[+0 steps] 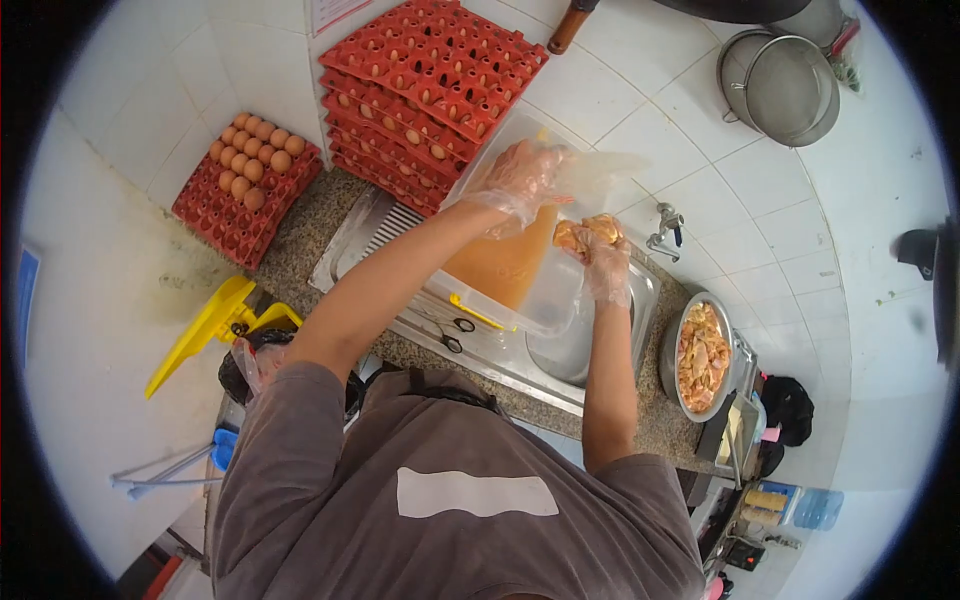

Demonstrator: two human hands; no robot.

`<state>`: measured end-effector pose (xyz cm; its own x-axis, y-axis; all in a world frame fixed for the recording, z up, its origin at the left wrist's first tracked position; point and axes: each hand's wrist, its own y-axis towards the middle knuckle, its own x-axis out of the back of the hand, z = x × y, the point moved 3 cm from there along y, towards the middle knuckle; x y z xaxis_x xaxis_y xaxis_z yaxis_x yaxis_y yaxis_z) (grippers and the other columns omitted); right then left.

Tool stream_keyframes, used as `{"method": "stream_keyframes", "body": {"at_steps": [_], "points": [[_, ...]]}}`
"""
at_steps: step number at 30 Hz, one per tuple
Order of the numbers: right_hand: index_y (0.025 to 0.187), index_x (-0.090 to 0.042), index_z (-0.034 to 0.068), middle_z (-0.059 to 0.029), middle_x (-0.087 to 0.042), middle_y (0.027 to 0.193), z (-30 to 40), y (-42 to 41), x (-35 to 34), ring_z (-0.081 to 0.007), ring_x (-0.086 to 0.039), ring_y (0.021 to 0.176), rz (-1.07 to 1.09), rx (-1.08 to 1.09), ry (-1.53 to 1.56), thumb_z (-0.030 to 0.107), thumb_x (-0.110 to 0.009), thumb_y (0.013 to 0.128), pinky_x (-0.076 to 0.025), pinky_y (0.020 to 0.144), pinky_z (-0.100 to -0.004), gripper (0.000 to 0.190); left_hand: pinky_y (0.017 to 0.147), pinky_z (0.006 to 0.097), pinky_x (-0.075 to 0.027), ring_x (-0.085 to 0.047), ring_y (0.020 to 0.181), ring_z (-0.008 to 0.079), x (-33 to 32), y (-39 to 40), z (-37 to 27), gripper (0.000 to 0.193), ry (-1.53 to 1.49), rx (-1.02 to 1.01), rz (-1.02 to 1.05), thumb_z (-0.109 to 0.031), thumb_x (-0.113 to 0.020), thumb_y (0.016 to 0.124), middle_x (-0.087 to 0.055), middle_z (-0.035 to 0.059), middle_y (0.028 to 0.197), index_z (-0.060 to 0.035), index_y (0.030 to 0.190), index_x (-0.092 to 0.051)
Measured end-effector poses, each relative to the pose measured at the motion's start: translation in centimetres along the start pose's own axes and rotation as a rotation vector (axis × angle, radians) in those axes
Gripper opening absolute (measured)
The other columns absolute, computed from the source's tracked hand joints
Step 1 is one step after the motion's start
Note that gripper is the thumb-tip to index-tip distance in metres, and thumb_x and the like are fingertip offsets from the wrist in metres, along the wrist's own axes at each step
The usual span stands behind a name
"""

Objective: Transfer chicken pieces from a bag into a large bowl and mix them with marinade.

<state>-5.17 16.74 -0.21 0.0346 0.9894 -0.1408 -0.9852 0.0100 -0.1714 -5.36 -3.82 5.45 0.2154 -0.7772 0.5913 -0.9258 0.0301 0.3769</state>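
Note:
A large clear plastic bin with yellow latches stands tilted over the steel sink, with orange-brown liquid pooled on its left side. My left hand, in a clear plastic glove, is at the bin's far side, beside a pale translucent sheet or bag; whether its fingers grip the rim or the sheet cannot be made out. My right hand, gloved too, holds raw marinated meat pieces over the bin's right part. A steel bowl full of similar meat stands on the counter at the right.
Stacked red egg trays rise behind the bin's left end; another stack holds eggs in the left corner. Black-handled scissors lie on the sink's near edge. A wall faucet is right of the bin. Granite counter surrounds the sink.

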Motion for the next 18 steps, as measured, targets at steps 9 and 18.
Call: {"method": "stream_keyframes", "body": {"at_steps": [9, 18], "points": [[0.109, -0.052, 0.012, -0.0067, -0.059, 0.101, -3.6, 0.3, -0.2, -0.0209, -0.066, 0.089, 0.243, -0.035, 0.006, 0.002, -0.07, 0.079, -0.061, 0.067, -0.0339, 0.037, 0.069, 0.0341, -0.052, -0.066, 0.079, 0.0234, 11.7, -3.0, -5.6, 0.022, -0.129, -0.328, -0.358, -0.004, -0.062, 0.08, -0.066, 0.0201, 0.08, 0.0004, 0.1, -0.068], [0.113, -0.053, 0.008, -0.0069, -0.06, 0.107, -3.1, -0.4, -0.8, -0.0208, -0.063, 0.099, 0.275, -0.052, -0.149, 0.003, -0.069, 0.08, -0.057, 0.073, -0.034, 0.038, 0.091, 0.047, -0.042, -0.054, 0.11, 0.0328, 26.9, -26.6, -5.9, 0.043, 0.672, 0.177, -0.271, -0.013, -0.064, 0.078, -0.057, 0.0162, 0.123, -0.0096, 0.121, -0.06]]}}
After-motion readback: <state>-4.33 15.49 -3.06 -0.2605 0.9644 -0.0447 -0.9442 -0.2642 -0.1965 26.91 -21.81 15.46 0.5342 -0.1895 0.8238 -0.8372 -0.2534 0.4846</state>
